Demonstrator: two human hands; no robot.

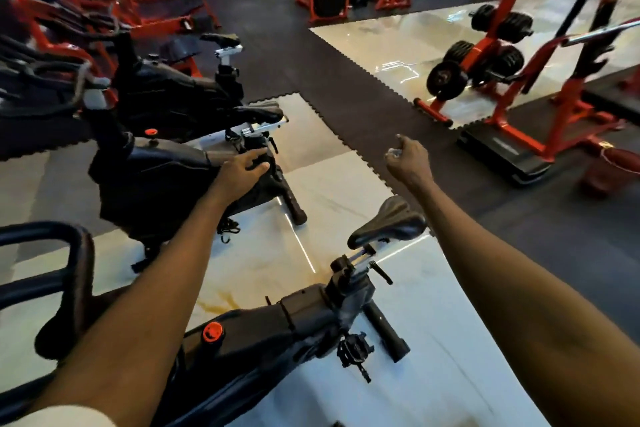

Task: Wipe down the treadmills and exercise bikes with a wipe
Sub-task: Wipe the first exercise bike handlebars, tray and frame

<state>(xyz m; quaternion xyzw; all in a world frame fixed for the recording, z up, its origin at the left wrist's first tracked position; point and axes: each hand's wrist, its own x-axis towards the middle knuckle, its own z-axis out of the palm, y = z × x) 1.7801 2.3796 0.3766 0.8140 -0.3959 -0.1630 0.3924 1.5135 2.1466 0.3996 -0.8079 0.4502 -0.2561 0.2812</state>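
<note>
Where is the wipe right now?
Head view, right of centre: a small pale wad, apparently the wipe, sits in the curled right hand, held in the air beyond the nearest bike's saddle, touching no bike.

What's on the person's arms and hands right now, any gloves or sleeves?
No gloves on the left hand or right hand, and no watch or band shows. A pale sleeve edge shows high on the left arm; the right arm is uncovered.

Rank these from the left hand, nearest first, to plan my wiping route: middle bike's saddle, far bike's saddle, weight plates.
1. Middle bike's saddle, just above the left hand.
2. Far bike's saddle, one bike behind.
3. Weight plates, far right.
</note>
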